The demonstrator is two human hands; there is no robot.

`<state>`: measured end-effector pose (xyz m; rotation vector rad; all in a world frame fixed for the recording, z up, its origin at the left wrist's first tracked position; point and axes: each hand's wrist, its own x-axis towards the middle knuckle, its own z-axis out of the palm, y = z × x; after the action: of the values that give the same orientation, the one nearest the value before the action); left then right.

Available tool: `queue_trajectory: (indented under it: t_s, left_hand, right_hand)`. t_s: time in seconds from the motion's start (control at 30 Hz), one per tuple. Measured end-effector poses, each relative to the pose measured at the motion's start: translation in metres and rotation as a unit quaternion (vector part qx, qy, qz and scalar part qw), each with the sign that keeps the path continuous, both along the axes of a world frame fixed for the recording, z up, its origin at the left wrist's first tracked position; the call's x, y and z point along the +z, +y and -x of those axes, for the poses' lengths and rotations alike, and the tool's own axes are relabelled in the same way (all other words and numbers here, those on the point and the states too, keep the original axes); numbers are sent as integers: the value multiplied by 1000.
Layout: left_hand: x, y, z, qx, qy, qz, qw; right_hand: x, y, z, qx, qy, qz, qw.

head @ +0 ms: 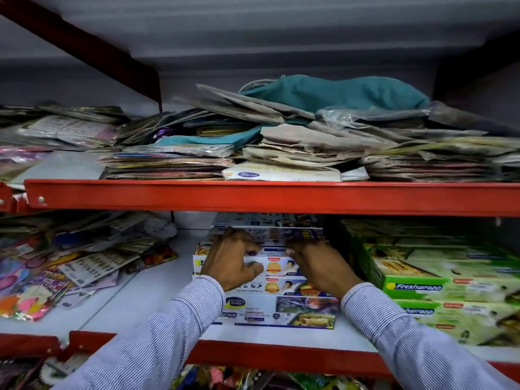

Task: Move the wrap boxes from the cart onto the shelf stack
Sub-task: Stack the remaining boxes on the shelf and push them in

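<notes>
A stack of white and blue wrap boxes (pixel 281 308) stands on the middle shelf (pixel 157 299), between red shelf rails. My left hand (pixel 232 261) rests on the left end of the upper boxes, fingers curled over their front face. My right hand (pixel 318 263) presses on the right part of the same boxes, next to the green stack. Both hands touch the top wrap boxes (pixel 277 250) of the pile. The cart is out of view.
Green wrap boxes (pixel 439 285) are stacked at the right, close against the white pile. Loose colourful packets (pixel 56 271) lie at the left of the shelf. The upper shelf behind the red rail (pixel 253 195) holds dusty paper bags (pixel 295 136) and a teal cloth bag (pixel 337 94).
</notes>
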<state>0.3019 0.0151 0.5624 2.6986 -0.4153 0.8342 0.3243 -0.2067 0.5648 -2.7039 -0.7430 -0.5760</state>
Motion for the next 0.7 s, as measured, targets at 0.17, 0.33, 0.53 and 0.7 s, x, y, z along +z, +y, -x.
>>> queue_trajectory:
  t_s: [0.17, 0.33, 0.53, 0.7]
  left_hand:
    - [-15, 8, -3, -34, -9, -4, 999]
    - [-32, 20, -7, -30, -30, -57, 997]
    - [-58, 27, -2, 34, -95, -159, 982]
    - [-65, 31, -8, 67, -99, -220, 968]
  right_hand:
    - [-12, 2, 1, -12, -40, -32, 999]
    - [-24, 3, 1, -24, -98, -32, 994]
    - [-56, 5, 2, -69, -170, 43, 982]
    - [-61, 10, -6, -103, -175, 69, 977]
